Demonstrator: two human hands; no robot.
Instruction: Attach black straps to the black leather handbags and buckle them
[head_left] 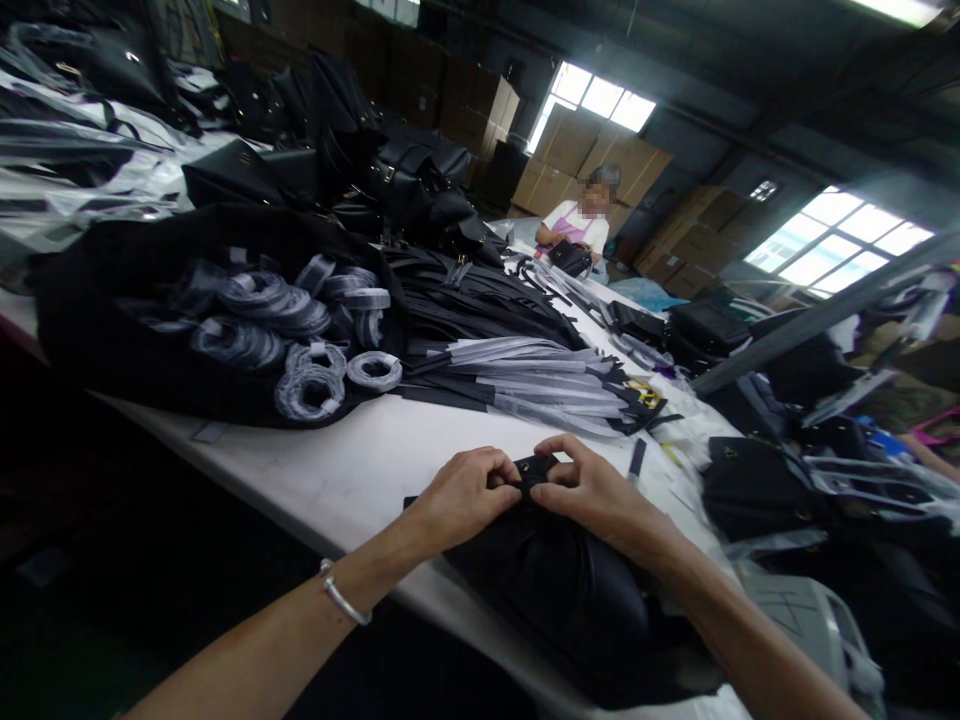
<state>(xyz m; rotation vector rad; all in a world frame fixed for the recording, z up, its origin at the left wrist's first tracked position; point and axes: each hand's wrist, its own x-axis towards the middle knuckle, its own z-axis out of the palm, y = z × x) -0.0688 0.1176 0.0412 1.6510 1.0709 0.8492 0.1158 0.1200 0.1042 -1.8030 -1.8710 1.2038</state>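
A black handbag (pixel 555 590) lies at the near edge of the white table, its upper part between my two hands. My left hand (pixel 476 488) is closed, thumb and fingers pinching the bag near a small gold-coloured fitting (pixel 524 467). From the other side my right hand (pixel 574 485) pinches the bag's black top part, with its index finger arched. The fingertips of both hands are a short way apart. What lies right under them is partly hidden.
On the white table (pixel 352 460) lie wrapped strap coils (pixel 307 385) on black cloth, flat black straps (pixel 487 300) and grey-wrapped straps (pixel 540 375). Black bags (pixel 405 180) are heaped behind. A co-worker (pixel 581 225) holds a bag farther back. More bags (pixel 757 480) stand at right.
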